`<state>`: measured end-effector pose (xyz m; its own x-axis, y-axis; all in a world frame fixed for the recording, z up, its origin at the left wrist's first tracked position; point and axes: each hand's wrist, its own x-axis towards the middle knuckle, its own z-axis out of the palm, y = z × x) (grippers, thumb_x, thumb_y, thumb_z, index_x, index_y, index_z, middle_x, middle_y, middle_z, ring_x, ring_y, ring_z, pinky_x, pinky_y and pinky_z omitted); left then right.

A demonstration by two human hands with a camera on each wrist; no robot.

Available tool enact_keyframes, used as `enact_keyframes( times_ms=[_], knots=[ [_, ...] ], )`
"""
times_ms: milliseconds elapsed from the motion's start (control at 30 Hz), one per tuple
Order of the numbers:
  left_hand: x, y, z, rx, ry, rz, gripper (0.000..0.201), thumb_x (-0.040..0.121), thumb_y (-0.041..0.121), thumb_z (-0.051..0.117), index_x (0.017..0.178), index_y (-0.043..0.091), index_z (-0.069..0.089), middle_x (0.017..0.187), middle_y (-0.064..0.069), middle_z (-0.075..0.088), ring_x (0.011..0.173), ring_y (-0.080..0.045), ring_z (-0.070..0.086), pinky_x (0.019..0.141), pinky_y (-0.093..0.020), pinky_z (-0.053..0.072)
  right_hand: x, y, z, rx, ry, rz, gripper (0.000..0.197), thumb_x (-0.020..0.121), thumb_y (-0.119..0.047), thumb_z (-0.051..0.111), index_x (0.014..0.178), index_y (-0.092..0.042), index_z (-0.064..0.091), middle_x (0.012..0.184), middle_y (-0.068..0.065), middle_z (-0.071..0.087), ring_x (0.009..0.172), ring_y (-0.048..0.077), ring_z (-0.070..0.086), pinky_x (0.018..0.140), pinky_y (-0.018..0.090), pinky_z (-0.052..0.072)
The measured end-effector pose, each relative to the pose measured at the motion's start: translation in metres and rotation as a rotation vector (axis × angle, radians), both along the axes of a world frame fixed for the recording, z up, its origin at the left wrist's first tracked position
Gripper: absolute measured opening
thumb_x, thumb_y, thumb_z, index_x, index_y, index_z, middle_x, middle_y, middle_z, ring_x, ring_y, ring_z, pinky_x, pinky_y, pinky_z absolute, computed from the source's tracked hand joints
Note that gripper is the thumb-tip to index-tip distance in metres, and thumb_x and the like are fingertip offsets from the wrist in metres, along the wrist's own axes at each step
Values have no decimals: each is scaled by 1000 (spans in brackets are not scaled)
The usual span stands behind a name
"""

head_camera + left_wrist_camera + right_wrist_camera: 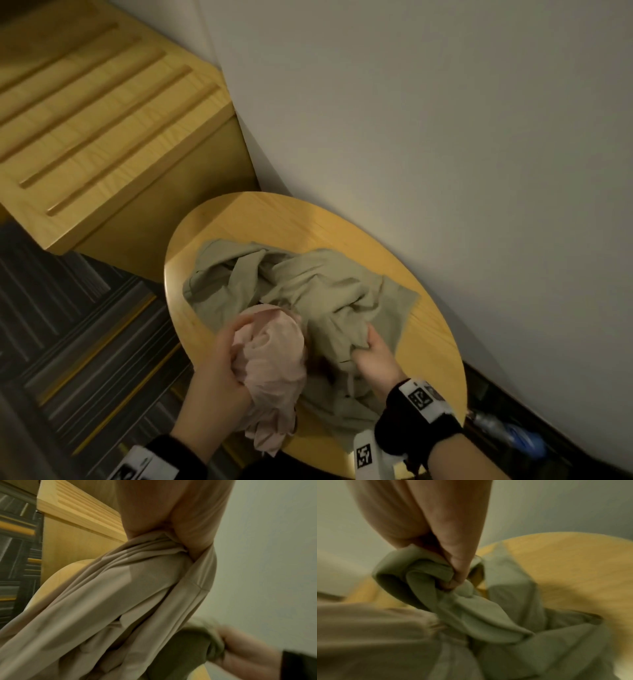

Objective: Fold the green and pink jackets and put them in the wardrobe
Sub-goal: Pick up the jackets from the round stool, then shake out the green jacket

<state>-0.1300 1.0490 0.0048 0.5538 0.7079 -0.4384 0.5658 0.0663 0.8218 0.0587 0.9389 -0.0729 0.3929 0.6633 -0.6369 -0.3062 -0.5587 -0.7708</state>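
Pale green cloth, crumpled: the green jacket [308,287] lies in a heap on the round wooden table [435,329], my right hand [375,356] bunching a fold of it. My left hand [219,363] grips the pink jacket [270,359], wadded at the table's near edge, touching the green one. Judgement: task barely begun, since neither jacket is folded and no wardrobe is identifiable in view. Writing: only coded black-and-white markers on the wrist bands [423,399]; no legible text or brand.

The left hand [219,356] grips bunched pink cloth. The right hand [373,356] clenches green cloth, its fingers apparently curled under.
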Motion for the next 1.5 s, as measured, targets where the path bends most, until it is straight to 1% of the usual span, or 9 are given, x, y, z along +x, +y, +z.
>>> enact_keyframes(
  times_ms=[100, 200, 267, 333, 467, 667, 800, 1033, 1500],
  knots=[
    [8, -5, 18, -58, 10, -209, 96, 80, 13, 70, 126, 72, 10, 137, 25, 39, 127, 6, 38, 103, -17, 39, -16, 14, 66, 230, 113, 237, 50, 89, 8, 47, 123, -29, 46, 118, -15, 56, 112, 1, 55, 93, 16, 44],
    [17, -14, 32, 167, 136, -384, 87, 85, 18, 63, 139, 52, 4, 152, 9, 18, 139, -9, 22, 116, -29, 23, -31, 23, 124, 341, 3, 432, 40, 89, -4, 46, 121, -29, 50, 109, -23, 59, 106, 1, 55, 98, 23, 40],
    [20, -15, 47, 206, 88, -307, 69, 85, 18, 62, 140, 39, 25, 147, 4, 32, 134, -14, 33, 112, -29, 30, -32, 25, 156, 400, -45, 463, 31, 87, -3, 42, 108, -22, 54, 98, -8, 63, 94, 14, 57, 89, 26, 40],
    [17, -12, 64, 162, -51, -239, 53, 85, 26, 61, 123, 55, 39, 131, 16, 45, 127, -8, 41, 108, -30, 36, -30, 25, 177, 429, -48, 478, 33, 87, 5, 41, 112, -13, 51, 109, 18, 58, 103, 25, 55, 91, 26, 43],
    [3, 1, 102, 204, -110, -53, 41, 86, 21, 61, 94, 60, 51, 105, 19, 62, 100, 2, 56, 81, -17, 46, -29, 24, 195, 425, -123, 452, 49, 86, 6, 49, 117, -31, 45, 106, -23, 62, 104, -7, 57, 86, 10, 42],
    [-31, 38, 177, 306, -291, 210, 27, 63, 52, 56, 88, 64, 54, 90, 33, 64, 85, 13, 59, 75, -27, 50, -23, 29, 181, 218, -381, 369, 41, 85, 4, 52, 101, -33, 52, 96, -6, 62, 93, 13, 58, 76, 18, 42],
    [-62, 69, 216, 413, -381, 299, 28, 72, 42, 62, 88, 62, 53, 89, 39, 61, 80, 18, 56, 74, -25, 47, -32, 46, 178, 121, -437, 415, 29, 86, 3, 51, 89, -25, 60, 95, -6, 63, 96, 15, 59, 85, 29, 48],
    [-137, 148, 241, 625, -433, 427, 50, 87, 3, 60, 92, 51, 49, 86, 47, 56, 82, 25, 52, 67, -3, 44, -69, 112, 190, 142, -336, 234, 23, 91, 3, 44, 91, -12, 62, 89, 4, 63, 74, 14, 57, 59, 12, 43],
    [-281, 385, 285, 663, -591, 343, 43, 84, 20, 65, 88, 62, 57, 90, 38, 62, 84, 19, 57, 68, 1, 43, -210, 327, 223, 243, -309, -25, 22, 94, -5, 44, 90, -15, 63, 87, 2, 63, 75, 16, 58, 70, 27, 43]
  ],
)
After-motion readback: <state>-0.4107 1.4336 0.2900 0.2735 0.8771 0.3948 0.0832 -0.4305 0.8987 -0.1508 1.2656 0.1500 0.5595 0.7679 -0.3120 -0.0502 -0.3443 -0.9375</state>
